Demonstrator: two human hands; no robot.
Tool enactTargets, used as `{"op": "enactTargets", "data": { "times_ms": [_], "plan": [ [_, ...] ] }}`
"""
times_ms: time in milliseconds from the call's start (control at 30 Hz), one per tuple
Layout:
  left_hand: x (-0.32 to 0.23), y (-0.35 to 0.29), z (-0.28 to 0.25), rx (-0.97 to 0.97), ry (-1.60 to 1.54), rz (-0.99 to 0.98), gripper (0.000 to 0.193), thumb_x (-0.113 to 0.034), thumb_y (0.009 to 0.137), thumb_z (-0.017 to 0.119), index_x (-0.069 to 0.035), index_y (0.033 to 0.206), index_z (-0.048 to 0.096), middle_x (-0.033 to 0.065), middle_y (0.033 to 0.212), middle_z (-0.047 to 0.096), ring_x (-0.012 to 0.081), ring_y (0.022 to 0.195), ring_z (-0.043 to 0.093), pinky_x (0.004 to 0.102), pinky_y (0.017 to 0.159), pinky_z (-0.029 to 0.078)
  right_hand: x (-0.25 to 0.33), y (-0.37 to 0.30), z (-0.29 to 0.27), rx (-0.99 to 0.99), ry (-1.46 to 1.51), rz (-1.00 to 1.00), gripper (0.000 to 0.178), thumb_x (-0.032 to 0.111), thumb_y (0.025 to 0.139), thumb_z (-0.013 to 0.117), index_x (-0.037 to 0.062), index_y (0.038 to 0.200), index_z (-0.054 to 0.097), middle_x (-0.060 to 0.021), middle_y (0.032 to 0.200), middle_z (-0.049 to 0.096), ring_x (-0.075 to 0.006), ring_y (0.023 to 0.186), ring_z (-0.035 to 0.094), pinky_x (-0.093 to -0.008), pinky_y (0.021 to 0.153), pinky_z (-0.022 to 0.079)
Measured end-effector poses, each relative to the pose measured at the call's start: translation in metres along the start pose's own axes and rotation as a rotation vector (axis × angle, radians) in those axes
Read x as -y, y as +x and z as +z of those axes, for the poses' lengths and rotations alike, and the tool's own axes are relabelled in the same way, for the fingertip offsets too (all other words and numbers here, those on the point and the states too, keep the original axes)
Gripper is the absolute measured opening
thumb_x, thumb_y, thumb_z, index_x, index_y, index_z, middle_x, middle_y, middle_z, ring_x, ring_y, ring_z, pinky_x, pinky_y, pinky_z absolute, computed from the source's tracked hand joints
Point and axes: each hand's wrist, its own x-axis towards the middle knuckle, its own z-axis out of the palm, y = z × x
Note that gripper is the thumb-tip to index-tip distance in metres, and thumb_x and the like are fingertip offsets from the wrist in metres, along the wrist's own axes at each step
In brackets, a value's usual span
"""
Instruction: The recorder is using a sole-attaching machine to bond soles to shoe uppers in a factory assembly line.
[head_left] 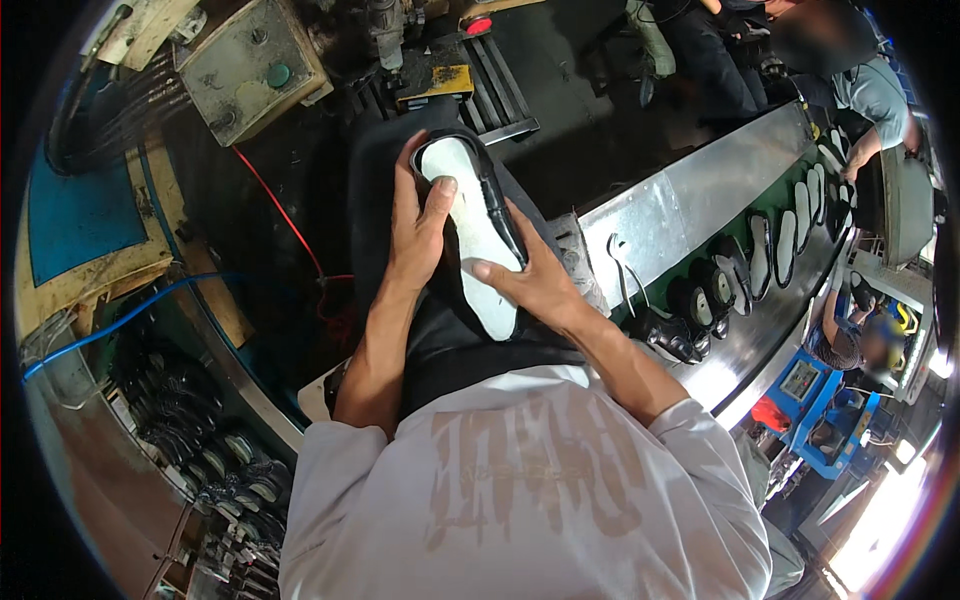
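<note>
A black shoe upper with a long white insole face [466, 215] lies across my lap, its white side up. My left hand [415, 230] grips its far end, thumb pressed on the white face and fingers along the left edge. Lower down, my right hand [540, 275] wraps the right side, its thumb lying on the white face near the middle. Black material folds up along the right rim. The underside of the piece and several fingertips are hidden.
On my right, a conveyor with a metal edge [665, 200] carries several black shoes [758, 255]. More dark shoes [185, 420] fill a rack at left. Ahead stands a machine box with a green button [278, 75]. A red hose [280, 210] hangs nearby. A co-worker's arm [868, 150] reaches the conveyor.
</note>
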Motion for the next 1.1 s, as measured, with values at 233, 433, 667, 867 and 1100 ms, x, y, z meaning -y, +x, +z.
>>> {"op": "enactTargets", "data": {
  "times_ms": [233, 433, 667, 867, 1100],
  "plan": [
    [-0.12, -0.008, -0.011, 0.319, -0.379, 0.087, 0.13, -0.062, 0.086, 0.088, 0.012, 0.169, 0.02, 0.0221, 0.172, 0.038, 0.0304, 0.159, 0.041, 0.0449, 0.131, 0.03, 0.062, -0.004, -0.019, 0.076, -0.289, -0.274, 0.125, 0.018, 0.086, 0.092, -0.0038, 0.173, 0.005, -0.0359, 0.167, 0.039, -0.0466, 0.154, 0.045, -0.0463, 0.126, 0.039],
    [-0.133, -0.028, 0.004, 0.284, 0.264, 0.135, 0.128, -0.042, 0.067, 0.102, 0.002, 0.167, 0.036, 0.0193, 0.164, 0.05, 0.0305, 0.153, 0.049, 0.0427, 0.128, 0.035, -0.031, 0.041, -0.005, -0.093, -0.359, -0.684, 0.124, 0.004, 0.083, 0.088, 0.0004, 0.173, 0.003, -0.0364, 0.165, 0.037, -0.0541, 0.15, 0.044, -0.0532, 0.125, 0.04],
    [-0.127, -0.049, 0.008, 0.268, 0.481, 0.297, 0.086, -0.011, 0.073, 0.084, -0.002, 0.153, 0.053, 0.0184, 0.146, 0.059, 0.0335, 0.136, 0.061, 0.042, 0.116, 0.048, -0.064, 0.041, 0.006, 0.038, -0.19, -0.621, 0.119, 0.004, 0.083, 0.086, -0.0021, 0.171, 0.005, -0.0383, 0.156, 0.044, -0.0567, 0.142, 0.05, -0.0554, 0.12, 0.043],
    [-0.138, -0.017, -0.007, 0.355, 0.308, 0.1, 0.1, -0.02, 0.075, 0.089, -0.005, 0.162, 0.044, 0.0157, 0.157, 0.053, 0.0297, 0.149, 0.05, 0.0413, 0.125, 0.038, 0.009, 0.03, -0.023, -0.067, -0.393, -0.758, 0.118, 0.009, 0.086, 0.087, -0.0007, 0.173, 0.007, -0.034, 0.16, 0.046, -0.0497, 0.146, 0.051, -0.0492, 0.121, 0.043],
    [-0.055, 0.056, -0.029, -0.186, -0.008, -0.068, 0.048, -0.023, 0.097, 0.08, -0.002, 0.138, 0.068, 0.0079, 0.12, 0.072, 0.0171, 0.106, 0.067, 0.0326, 0.099, 0.052, 0.059, -0.006, -0.028, -0.058, -0.513, -0.475, 0.116, 0.036, 0.084, 0.094, -0.0021, 0.17, 0.027, -0.0329, 0.169, 0.033, -0.0463, 0.157, 0.04, -0.0499, 0.123, 0.043]
  ]
}}
